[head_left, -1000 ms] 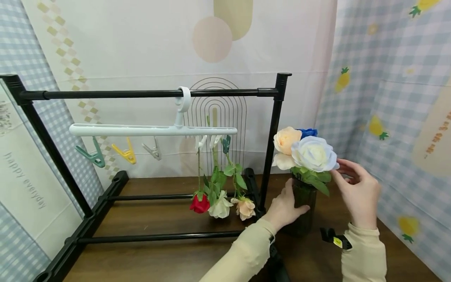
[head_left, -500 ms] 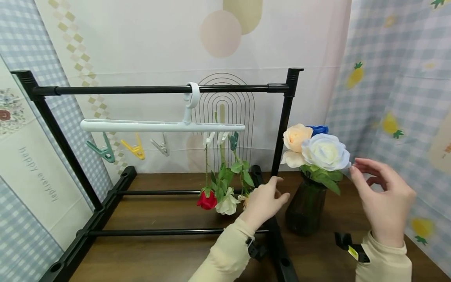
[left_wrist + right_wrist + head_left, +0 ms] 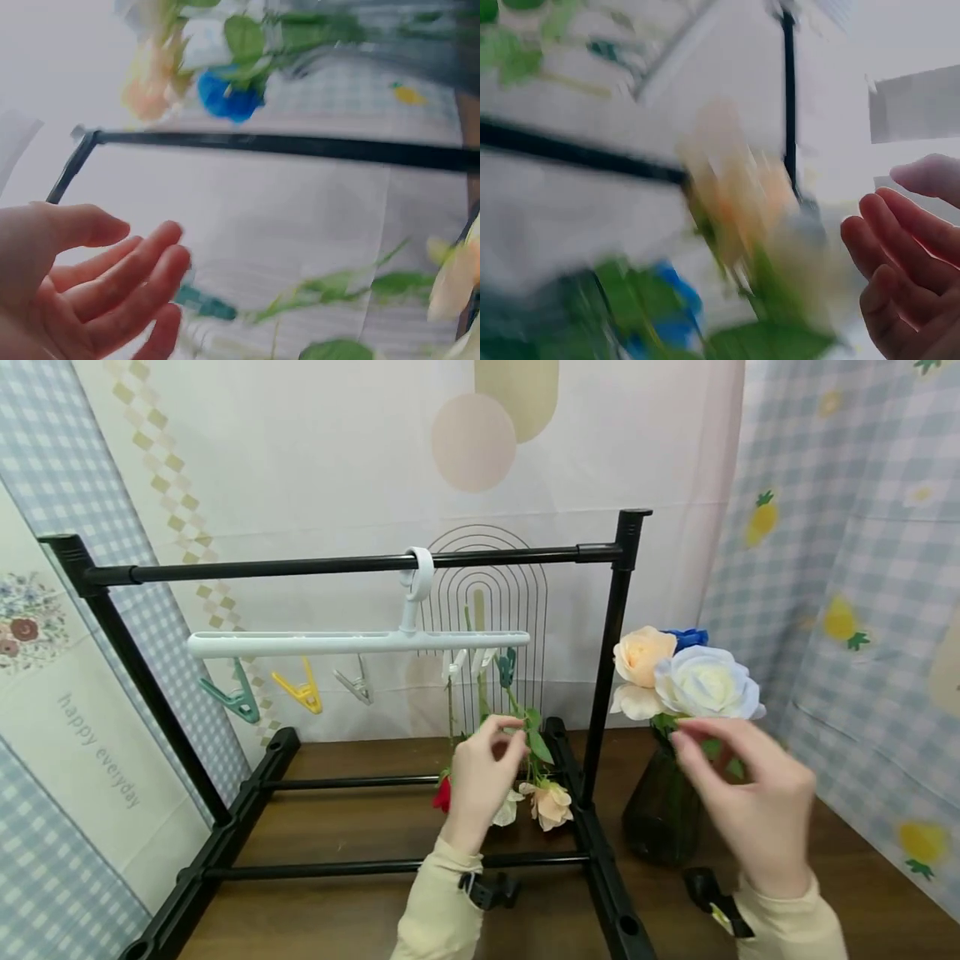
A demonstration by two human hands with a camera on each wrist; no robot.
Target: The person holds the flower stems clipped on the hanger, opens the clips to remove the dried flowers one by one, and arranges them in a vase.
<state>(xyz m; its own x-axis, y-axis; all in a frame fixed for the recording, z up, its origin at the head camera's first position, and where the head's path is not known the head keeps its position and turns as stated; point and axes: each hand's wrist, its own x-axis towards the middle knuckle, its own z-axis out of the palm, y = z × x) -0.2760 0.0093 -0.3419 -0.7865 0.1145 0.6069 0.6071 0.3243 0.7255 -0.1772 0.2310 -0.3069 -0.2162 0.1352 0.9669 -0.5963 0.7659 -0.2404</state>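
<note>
My left hand (image 3: 483, 781), fingers loosely bent around nothing, is in front of flowers hanging head-down from a pale hanger (image 3: 337, 643). These are a red rose (image 3: 442, 794), a white flower (image 3: 507, 810) and a peach flower (image 3: 551, 804). Clips hold their stems, among them a dark green clip (image 3: 507, 667). My right hand (image 3: 757, 793) holds nothing and partly covers the dark glass vase's (image 3: 660, 818) leaves. In that vase stand a pale blue-white rose (image 3: 708, 681), peach blooms (image 3: 642, 654) and a blue flower (image 3: 687, 637). The right wrist view is blurred.
A black rack (image 3: 337, 565) carries the hanger by its hook. Green (image 3: 238, 700), yellow (image 3: 303, 692) and grey (image 3: 358, 685) clips hang at the hanger's left with nothing in them. Patterned cloths (image 3: 832, 610) surround the wooden table (image 3: 360, 910).
My left hand has left the vase and moved left to the hanging flowers. My right hand has let go of the pale rose's petal and come nearer, in front of the vase.
</note>
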